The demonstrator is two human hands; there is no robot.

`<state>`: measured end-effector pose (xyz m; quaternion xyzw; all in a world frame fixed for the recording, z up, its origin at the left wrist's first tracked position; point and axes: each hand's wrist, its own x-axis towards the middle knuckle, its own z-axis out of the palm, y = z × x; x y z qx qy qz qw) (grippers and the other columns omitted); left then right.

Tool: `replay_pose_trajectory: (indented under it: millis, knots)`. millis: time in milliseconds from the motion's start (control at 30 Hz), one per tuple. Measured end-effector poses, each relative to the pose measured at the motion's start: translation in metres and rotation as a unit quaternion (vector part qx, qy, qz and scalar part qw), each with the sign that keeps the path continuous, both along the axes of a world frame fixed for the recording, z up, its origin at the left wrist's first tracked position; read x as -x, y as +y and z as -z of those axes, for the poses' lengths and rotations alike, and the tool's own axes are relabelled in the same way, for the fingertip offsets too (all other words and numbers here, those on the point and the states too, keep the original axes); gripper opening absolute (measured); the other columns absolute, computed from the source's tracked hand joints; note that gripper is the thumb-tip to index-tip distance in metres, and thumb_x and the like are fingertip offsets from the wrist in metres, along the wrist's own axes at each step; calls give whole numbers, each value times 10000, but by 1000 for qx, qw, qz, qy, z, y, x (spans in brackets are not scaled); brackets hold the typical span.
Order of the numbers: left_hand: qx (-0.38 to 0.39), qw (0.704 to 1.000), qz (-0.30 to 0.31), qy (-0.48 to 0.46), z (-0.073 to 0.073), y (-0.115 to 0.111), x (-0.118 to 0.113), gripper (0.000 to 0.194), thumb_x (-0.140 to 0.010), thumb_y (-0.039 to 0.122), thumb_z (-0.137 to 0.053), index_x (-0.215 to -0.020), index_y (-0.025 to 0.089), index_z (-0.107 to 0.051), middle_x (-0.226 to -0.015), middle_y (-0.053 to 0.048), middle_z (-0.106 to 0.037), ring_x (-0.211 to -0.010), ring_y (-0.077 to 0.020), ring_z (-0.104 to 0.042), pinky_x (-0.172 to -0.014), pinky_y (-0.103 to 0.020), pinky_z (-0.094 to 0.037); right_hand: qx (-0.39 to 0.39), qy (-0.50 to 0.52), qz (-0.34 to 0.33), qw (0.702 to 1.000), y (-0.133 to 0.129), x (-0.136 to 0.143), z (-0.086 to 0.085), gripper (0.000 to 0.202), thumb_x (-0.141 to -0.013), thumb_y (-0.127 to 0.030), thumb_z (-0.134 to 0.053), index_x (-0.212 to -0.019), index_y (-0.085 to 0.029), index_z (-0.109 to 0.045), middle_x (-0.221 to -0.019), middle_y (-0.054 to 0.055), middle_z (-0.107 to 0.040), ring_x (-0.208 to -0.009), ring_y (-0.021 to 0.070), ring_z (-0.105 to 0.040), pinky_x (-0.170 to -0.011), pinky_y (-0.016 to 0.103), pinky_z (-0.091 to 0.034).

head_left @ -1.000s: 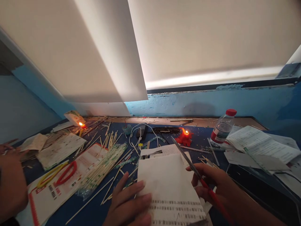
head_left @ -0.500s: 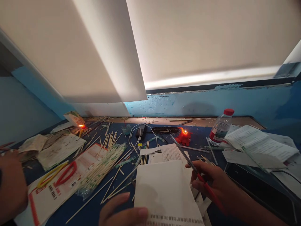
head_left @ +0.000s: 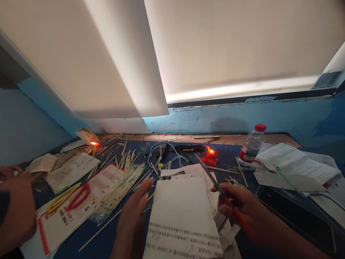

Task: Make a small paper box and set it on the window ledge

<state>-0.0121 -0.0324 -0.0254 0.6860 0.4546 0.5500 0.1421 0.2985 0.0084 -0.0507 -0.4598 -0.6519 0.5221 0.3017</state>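
Paper [head_left: 182, 203] sits front and centre at the bottom edge, printed lines low down, more printed sheets [head_left: 194, 172] poking out beyond it. Left hand [head_left: 134, 212] just beside its left edge, fingers straight and wrapped around nothing that shows; whether it touches the paper, can't tell. Over on the other side, right hand [head_left: 249, 201], fingers clamped on a red-handled metal tool [head_left: 214, 180], tip angled up and away, towards a lit red candle [head_left: 210, 158] in its spread of wax.

Plenty crowding in! Loose sticks by the left hand, and a clear plastic sleeve [head_left: 120, 192] packed with more sticks, lying across a red-and-white printed sheet [head_left: 64, 223]. Yellow and red loops [head_left: 78, 198] on that sheet too. Beyond, white cable and a black adapter [head_left: 162, 151]; next to them a small greenish container [head_left: 145, 148], contents too small to read. Red-capped bottle [head_left: 251, 145] upright at right, near crumpled papers [head_left: 299, 163]; dark flat device [head_left: 296, 219] beside the right forearm. Far left, another person's hand [head_left: 16, 174], near a second flame [head_left: 94, 144].
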Motion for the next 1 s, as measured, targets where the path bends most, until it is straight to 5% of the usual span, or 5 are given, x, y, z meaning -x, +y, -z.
replay_pose_trajectory:
  millis: [133, 300, 567, 700, 1000]
  knots:
    - [163, 981, 68, -84, -13, 8, -21, 936, -751, 712, -776, -1566, 383, -452, -1673, -53, -439, -1486, -468, -421, -1027, -484, -576, 8, 55, -2, 998, -1, -1, 1, 452, -1001, -547, -646, -1350, -261, -624, -885, -18, -558, -746, 148, -499, -657, 253, -458]
    - [240, 964, 50, -100, -36, 28, -22, 787, -817, 625, -773, -1502, 369, -484, -1672, -50, -412, -1513, -427, -364, -1078, -435, -488, 37, 97, -4, 995, -3, 0, 2, 501, -1001, -611, -606, -1356, -257, -599, -901, -10, -551, -687, 129, -469, -601, 238, -437]
    - [401, 903, 72, -137, -68, 57, -27, 761, -827, 629, -771, -1462, 289, -523, -1333, -116, -710, -1056, -338, -726, -765, -356, -583, -60, 24, 15, 998, 3, -20, -10, 381, -989, -506, -660, -1280, -264, -616, -952, 17, -624, -799, 189, -587, -732, 307, -521]
    - [458, 867, 88, -175, -63, 69, -26, 750, -828, 659, -752, -1436, 268, -552, -1163, -102, -785, -903, -316, -765, -720, -370, -578, -140, -93, 41, 985, 5, -41, -26, 615, -871, -378, -826, -1429, -380, -569, -1286, 54, -658, -1088, 283, -672, -880, 351, -587]
    - [496, 832, 117, -218, -29, 82, -29, 720, -792, 680, -770, -1297, 189, -622, -1022, -112, -819, -927, -325, -772, -781, -372, -564, -289, -273, 63, 916, 2, -53, -29, 622, -869, -423, -800, -1457, -382, -602, -1409, 107, -642, -1133, 377, -707, -910, 501, -619]
